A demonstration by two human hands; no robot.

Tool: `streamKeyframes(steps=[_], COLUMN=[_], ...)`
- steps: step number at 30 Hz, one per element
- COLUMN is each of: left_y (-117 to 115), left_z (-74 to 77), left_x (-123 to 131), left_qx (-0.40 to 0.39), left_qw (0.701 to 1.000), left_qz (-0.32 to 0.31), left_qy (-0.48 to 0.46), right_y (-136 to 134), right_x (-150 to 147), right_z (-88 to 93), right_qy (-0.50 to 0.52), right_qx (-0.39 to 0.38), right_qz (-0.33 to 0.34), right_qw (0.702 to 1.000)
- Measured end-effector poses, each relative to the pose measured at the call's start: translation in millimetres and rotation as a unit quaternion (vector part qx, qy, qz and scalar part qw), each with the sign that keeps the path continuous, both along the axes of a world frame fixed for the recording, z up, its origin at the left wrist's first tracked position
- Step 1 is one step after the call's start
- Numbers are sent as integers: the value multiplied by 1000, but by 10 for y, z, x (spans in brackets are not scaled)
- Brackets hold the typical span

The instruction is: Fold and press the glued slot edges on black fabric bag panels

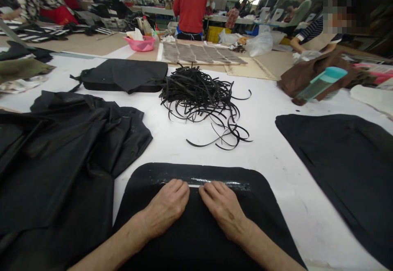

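Note:
In front of me lies a black fabric panel [190, 242] with rounded far corners. A glossy, wet-looking band [201, 180] runs across it near its far edge. My left hand [167, 205] and my right hand [223, 209] rest side by side at this band, a small gap apart. Both have curled fingers closed on the black fabric, their tips hidden beneath. Between them a thin white line [194, 186] shows along the band. Beyond the panel is a tangled heap of narrow black strips [196, 91], some trailing loosely toward me.
Crumpled black fabric [58, 160] covers the left side; more black panels [344, 160] lie right. A stack of black pieces [123, 74] sits behind. A teal-lidded bottle [322, 83] leans on brown cloth at right. A pink basket [140, 44] stands farther back, with people around.

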State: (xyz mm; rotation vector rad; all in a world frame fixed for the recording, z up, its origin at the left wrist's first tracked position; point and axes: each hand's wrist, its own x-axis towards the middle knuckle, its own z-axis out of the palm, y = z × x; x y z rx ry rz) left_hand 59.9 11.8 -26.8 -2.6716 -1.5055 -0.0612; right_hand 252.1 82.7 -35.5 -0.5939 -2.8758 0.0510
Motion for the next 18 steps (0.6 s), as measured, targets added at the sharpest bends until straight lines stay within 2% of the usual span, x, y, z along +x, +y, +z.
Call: streamKeyframes(steps=[4,8,18], left_y=[-93,-139,-139], left_z=[-22,-84,-79], left_x=[146,270,261], left_qx=[18,50,32], left_qw=[996,992,992], left_qz=[22,59,73], left_qy=[88,103,99], right_y=[-14,12,169], right_x=[-19,39,612], right_z=[17,10,75], right_qy=[-23,-25,-88], right_qx=[33,41,56], right_qz=[11,20,12], right_qw=[999,999,994])
